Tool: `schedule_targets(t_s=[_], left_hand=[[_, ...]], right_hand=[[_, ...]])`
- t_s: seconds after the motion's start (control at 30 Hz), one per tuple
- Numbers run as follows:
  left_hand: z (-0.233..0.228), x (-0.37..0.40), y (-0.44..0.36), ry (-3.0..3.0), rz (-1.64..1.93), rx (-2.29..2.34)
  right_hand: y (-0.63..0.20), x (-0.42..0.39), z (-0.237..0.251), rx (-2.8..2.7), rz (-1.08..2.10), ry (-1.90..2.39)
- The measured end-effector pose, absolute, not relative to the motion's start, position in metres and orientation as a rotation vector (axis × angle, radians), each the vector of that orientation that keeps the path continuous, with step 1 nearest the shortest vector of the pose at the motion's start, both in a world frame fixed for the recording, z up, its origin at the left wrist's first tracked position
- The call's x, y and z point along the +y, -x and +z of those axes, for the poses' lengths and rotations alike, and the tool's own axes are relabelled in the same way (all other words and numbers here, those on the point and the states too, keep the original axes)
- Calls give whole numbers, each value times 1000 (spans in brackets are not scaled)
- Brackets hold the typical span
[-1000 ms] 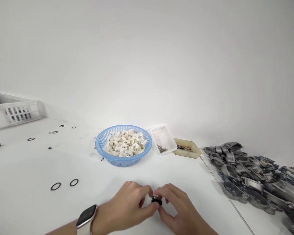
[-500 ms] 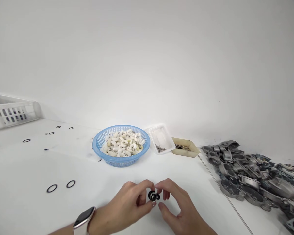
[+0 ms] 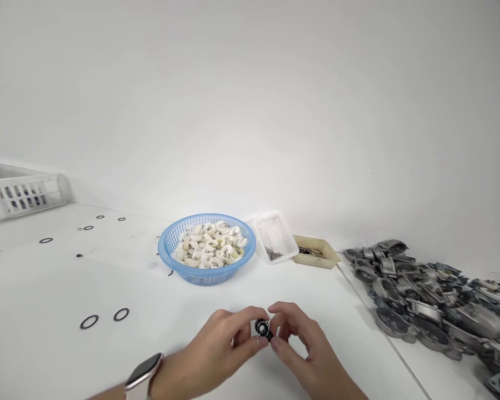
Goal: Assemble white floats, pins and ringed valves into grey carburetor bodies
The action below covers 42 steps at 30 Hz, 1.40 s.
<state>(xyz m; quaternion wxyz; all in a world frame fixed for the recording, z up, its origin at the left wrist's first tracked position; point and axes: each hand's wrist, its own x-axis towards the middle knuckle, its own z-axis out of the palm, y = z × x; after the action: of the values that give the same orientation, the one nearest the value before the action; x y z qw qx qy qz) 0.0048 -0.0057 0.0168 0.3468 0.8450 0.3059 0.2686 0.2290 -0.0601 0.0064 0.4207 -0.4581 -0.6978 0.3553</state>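
Observation:
Low in the middle of the view, my left hand (image 3: 227, 347) pinches a small black cylindrical part (image 3: 261, 328) between thumb and forefinger. The part has a shiny ring-shaped end and a smaller black knob (image 3: 269, 336) at its lower right. My right hand (image 3: 306, 347) is curled in from the other side, its thumb and a bent finger closed at that knob, while its forefinger arches above. The fingertips partly cover the part, so its full shape is hidden. Both hands are held over the white table (image 3: 183, 311).
Beyond the hands stands a blue basket (image 3: 206, 275) of white curved pieces. Beside it are a white tray (image 3: 275, 236) with thin metal pins and a beige bin (image 3: 316, 261). Grey metal castings (image 3: 416, 300) lie heaped at right. Black rings (image 3: 89, 321) and a white crate (image 3: 29, 194) are left.
My right thumb and fingers have moved left and closed on the part's knob. The part has tilted, showing its ring end more, and shifted slightly up. My left hand keeps its pinch.

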Motion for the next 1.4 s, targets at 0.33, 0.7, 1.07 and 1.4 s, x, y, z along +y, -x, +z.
schedule_targets(t_s=[0.33, 0.7, 1.07, 1.4], left_hand=[[9, -10, -3, -2506, 832, 751], [11, -9, -3, -2598, 856, 660], [9, -11, -4, -2663, 875, 726], [5, -12, -3, -2723, 913, 707]], right_hand=[[-226, -51, 18, -1477, 1144, 1036], [-226, -50, 15, -1475, 1177, 1040], [-226, -50, 15, -1506, 1162, 1052], [-226, -49, 16, -1516, 1186, 1027]])
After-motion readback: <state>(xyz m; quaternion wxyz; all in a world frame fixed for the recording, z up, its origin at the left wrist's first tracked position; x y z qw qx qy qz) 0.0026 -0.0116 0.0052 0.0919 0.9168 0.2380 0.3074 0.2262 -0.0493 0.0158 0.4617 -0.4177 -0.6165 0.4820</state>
